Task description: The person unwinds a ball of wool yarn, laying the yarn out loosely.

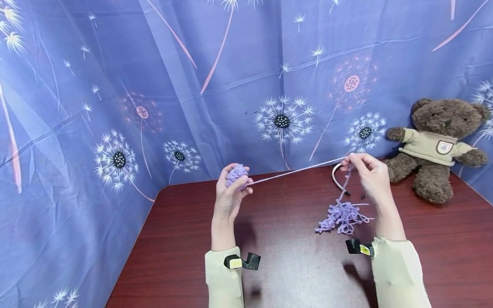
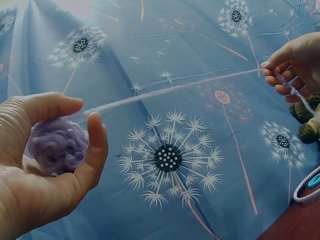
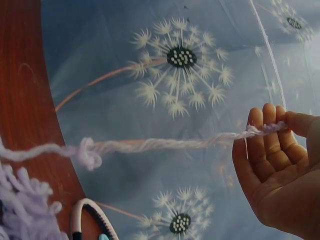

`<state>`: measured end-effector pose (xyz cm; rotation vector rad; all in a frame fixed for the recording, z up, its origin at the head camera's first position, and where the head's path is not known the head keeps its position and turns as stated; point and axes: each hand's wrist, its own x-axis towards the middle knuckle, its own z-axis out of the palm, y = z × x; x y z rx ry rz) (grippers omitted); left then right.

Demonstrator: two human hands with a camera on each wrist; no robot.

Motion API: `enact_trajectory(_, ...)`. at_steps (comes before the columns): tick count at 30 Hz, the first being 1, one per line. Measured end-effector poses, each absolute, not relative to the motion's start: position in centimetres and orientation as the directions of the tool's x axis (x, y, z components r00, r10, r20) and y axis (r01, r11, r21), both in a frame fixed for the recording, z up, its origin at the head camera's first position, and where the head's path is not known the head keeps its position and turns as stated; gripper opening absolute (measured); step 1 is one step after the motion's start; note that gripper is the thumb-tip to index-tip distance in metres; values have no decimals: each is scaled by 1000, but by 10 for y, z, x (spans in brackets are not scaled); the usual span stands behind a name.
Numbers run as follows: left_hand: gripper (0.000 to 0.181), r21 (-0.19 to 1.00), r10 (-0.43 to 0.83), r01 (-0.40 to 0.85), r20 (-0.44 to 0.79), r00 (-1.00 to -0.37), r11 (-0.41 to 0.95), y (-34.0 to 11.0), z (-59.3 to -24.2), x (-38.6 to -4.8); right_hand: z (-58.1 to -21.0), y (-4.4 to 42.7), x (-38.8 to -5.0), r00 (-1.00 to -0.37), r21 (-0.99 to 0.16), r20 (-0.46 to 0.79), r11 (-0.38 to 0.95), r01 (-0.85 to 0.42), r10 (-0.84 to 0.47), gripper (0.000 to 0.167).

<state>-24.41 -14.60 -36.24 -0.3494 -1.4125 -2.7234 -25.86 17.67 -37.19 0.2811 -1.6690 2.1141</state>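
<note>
Yarn strand (image 2: 145,95) runs straight and taut between the two hands, its long axis crosswise, rising from left to right in the head view. Left hand (image 1: 230,193) holds the lilac yarn ball (image 1: 236,174), fingers and thumb curled round it, at the strand's lower end. Right hand (image 1: 371,174) pinches the upper end between thumb and fingertip, other fingers loosely bent. From that pinch a twisted length (image 3: 165,145) leads down to the tangled yarn pile (image 1: 343,217) on the table (image 1: 285,256). Right hand is nearer the pile; left hand is well apart from it.
</note>
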Motion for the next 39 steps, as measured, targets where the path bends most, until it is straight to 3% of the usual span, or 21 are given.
enact_trajectory(12, 45, 806, -17, 169, 193, -981, -567, -155, -362, -243, -377, 213, -254, -893, -811, 328, -393, -433, 308, 19)
enact_trajectory(26, 38, 802, -19, 175, 200, -980, -571, -163, -362, -243, -397, 252, -256, -871, -779, 197, -468, -417, 450, 21)
enact_trajectory(33, 38, 819, -15, 185, 211, -977, -544, -160, -364, -245, -415, 255, -263, -902, -814, 255, -425, -395, 348, 17)
enact_trajectory(39, 37, 848, 30, 179, 223, -974, -498, -145, -371, -249, -444, 260, -275, -945, -929, 199, -259, -267, 261, 11)
